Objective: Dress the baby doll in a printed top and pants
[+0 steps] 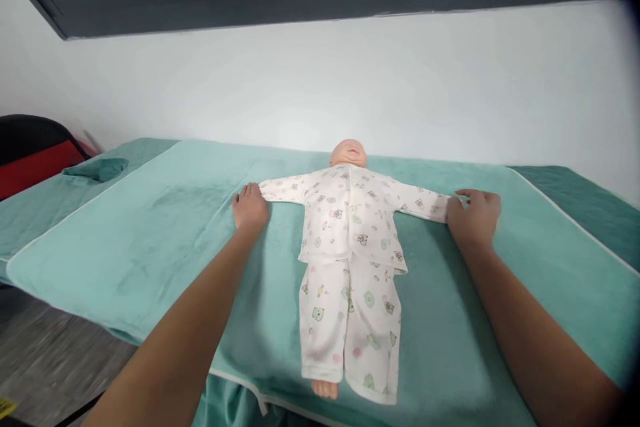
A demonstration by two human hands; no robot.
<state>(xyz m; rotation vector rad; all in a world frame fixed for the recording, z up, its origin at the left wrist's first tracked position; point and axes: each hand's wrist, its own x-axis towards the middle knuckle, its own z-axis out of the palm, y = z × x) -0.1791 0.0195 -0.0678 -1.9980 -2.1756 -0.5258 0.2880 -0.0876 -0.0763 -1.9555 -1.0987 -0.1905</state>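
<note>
A baby doll (349, 153) lies on its back with its head toward the wall. It wears a white printed shirt (350, 220) and matching printed trousers (325, 320). Both sleeves are stretched out sideways. My left hand (251, 205) is closed at the end of the sleeve (285, 189) on the left, fingers bent over the cuff. At the other sleeve (423, 203), my right hand (474, 215) grips the cuff between thumb and fingers. The doll's hands are hidden. One bare foot (325, 388) shows below a trouser leg; the other is covered.
A light green cloth (150, 233) with white edging covers the bed, over a darker green cover (575, 197). At the left lie a small green cushion (96, 169) and a black and red object (37, 153). Behind are a white wall (320, 87) and a dark window frame (200, 3).
</note>
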